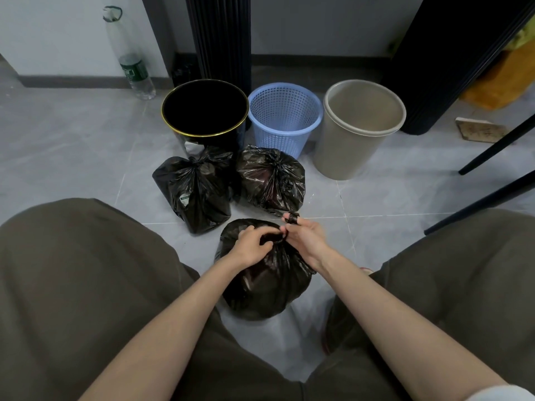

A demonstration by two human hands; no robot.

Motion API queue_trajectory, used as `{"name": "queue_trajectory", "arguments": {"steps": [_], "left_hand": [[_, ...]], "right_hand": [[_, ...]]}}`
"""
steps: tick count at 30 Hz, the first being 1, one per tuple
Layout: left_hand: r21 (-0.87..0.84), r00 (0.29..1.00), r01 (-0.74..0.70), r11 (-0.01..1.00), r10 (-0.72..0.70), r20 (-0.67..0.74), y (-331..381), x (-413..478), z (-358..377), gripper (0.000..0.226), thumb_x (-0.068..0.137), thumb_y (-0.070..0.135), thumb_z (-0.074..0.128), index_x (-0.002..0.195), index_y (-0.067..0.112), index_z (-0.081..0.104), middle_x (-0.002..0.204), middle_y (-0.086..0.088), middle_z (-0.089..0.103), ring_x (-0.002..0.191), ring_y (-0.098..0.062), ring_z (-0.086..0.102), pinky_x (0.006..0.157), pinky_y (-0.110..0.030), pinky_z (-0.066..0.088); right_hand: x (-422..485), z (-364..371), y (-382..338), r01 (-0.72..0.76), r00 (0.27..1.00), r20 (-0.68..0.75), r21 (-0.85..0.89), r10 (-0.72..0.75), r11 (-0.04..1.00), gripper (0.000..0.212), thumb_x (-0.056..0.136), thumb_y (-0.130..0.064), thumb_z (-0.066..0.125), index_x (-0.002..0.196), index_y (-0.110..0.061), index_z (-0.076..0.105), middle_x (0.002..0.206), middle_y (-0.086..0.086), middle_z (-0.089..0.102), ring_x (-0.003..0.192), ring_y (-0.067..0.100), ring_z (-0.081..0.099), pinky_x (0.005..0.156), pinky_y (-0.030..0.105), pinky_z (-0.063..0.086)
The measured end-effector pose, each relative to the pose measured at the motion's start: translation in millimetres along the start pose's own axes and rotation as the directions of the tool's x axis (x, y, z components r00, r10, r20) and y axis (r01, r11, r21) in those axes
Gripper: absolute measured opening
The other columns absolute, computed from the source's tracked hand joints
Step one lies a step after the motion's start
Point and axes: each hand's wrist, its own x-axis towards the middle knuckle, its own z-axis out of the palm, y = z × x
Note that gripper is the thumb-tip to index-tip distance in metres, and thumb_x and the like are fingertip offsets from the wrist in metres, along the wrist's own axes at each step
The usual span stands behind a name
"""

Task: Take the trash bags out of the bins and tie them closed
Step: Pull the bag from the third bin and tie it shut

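Resting on the floor (72, 140) between the left knee (72, 270) and the right knee (463, 270), the nearest trash bag (263, 285) is held at its gathered neck by both hands. The left hand (253, 246) is curled round the bunched plastic from one side. The right hand (305, 238) is closed on it from the other, and a strip of black film (293, 218) is seen wound round one raised finger. The two hands are nearly touching above the neck.

Room for moving is limited at the sides by the knees and thighs, which fill the lower corners of the view; only a narrow strip of tile is seen between them. Just ahead of the hands, two knotted bags are set side by side and touching: the left tied bag (197, 189) and the right tied bag (272, 178), the latter just beyond the right hand's fingertips. Behind them three bins are lined up near the wall: a black bin (220, 140) with a gold rim, a blue mesh basket (278, 137) and a beige bin (347, 151). The left tied bag is seen directly in front of the black bin.

Open tile is found further left, up to a clear plastic bottle (134, 70) stood against the wall. On the right side, two slanted black legs (498, 143) reach down to the floor, and a dark fluted panel (451, 53) is stood behind the beige bin.
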Motion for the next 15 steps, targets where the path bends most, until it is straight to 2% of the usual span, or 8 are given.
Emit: {"name": "queue_trajectory", "arguments": {"steps": [2,4,5,8,10,11,13,15], "left_hand": [[-0.351,0.989,0.132,0.927,-0.149,-0.021,7.9,0.1,-5.2,0.035,0.090,0.010,0.045,0.121,0.023,0.054,0.107,-0.007,0.061,0.086,-0.016,0.058,0.079,-0.027,0.048],[-0.639,0.956,0.234,0.733,-0.292,0.015,14.2,0.1,-10.3,0.038,0.091,0.005,0.035,0.124,0.017,0.050,0.103,-0.008,0.058,0.082,-0.012,0.054,0.064,-0.020,0.045],[-0.703,0.947,0.241,0.669,-0.322,0.019,15.6,-0.6,-12.2,0.042,0.091,0.002,0.031,0.128,0.014,0.048,0.099,-0.007,0.057,0.081,-0.012,0.052,0.058,-0.018,0.043],[-0.811,0.934,0.240,0.533,-0.356,0.042,19.0,-6.9,-13.4,0.048,0.093,-0.006,0.024,0.135,0.006,0.042,0.106,-0.017,0.059,0.095,-0.026,0.060,0.044,-0.024,0.047],[-0.835,0.925,0.234,0.498,-0.379,0.033,13.3,-3.9,-10.6,0.050,0.093,-0.008,0.023,0.136,0.007,0.044,0.095,-0.012,0.060,0.072,-0.019,0.058,0.039,-0.018,0.037],[-0.841,0.924,0.225,0.493,-0.383,0.023,10.1,-1.6,-9.0,0.051,0.093,-0.008,0.025,0.137,0.009,0.043,0.089,-0.007,0.058,0.058,-0.011,0.046,0.040,-0.016,0.031],[-0.869,0.912,0.215,0.446,-0.409,0.016,2.3,3.5,-5.1,0.053,0.092,-0.008,0.029,0.140,0.013,0.039,0.090,-0.005,0.056,0.053,-0.006,0.032,0.041,-0.014,0.028],[-0.890,0.902,0.210,0.405,-0.431,0.017,-2.5,5.5,-0.5,0.057,0.092,-0.008,0.036,0.145,0.013,0.030,0.091,-0.007,0.059,0.054,-0.006,0.031,0.039,-0.012,0.030]], "right_hand": [[3.6,-4.5,2.2,0.046,0.998,-0.049,-0.090,-0.051,0.995,0.030,0.088,0.015,0.048,0.113,0.000,0.058,0.089,0.004,0.061,0.076,0.013,0.058,0.087,0.029,0.052],[6.8,-9.3,4.3,0.082,0.992,-0.078,-0.198,-0.099,0.977,0.028,0.091,0.012,0.044,0.112,-0.001,0.058,0.087,0.004,0.059,0.067,0.010,0.053,0.078,0.025,0.051],[8.5,-10.9,5.9,0.098,0.989,-0.088,-0.238,-0.122,0.966,0.026,0.093,0.010,0.043,0.111,0.000,0.057,0.086,0.005,0.059,0.064,0.009,0.051,0.075,0.025,0.049],[14.0,-13.4,11.0,0.145,0.976,-0.098,-0.377,-0.195,0.915,0.023,0.095,0.004,0.041,0.111,-0.002,0.057,0.087,0.004,0.064,0.063,0.011,0.052,0.079,0.029,0.048],[13.8,-13.6,12.3,0.179,0.969,-0.067,-0.467,-0.237,0.866,0.020,0.096,0.000,0.040,0.110,-0.006,0.054,0.090,0.003,0.066,0.064,0.011,0.053,0.078,0.029,0.048],[12.6,-13.5,12.2,0.200,0.966,-0.046,-0.492,-0.255,0.847,0.019,0.097,-0.001,0.040,0.109,-0.008,0.053,0.091,0.004,0.067,0.066,0.011,0.054,0.076,0.028,0.049],[11.1,-13.3,12.3,0.232,0.961,-0.009,-0.518,-0.276,0.824,0.017,0.098,-0.001,0.037,0.107,-0.009,0.049,0.094,0.006,0.067,0.073,0.009,0.056,0.069,0.022,0.049],[11.9,-13.9,13.1,0.235,0.963,0.016,-0.537,-0.268,0.810,0.019,0.098,-0.001,0.035,0.109,-0.012,0.046,0.093,0.005,0.068,0.076,0.010,0.057,0.065,0.020,0.046]]}}
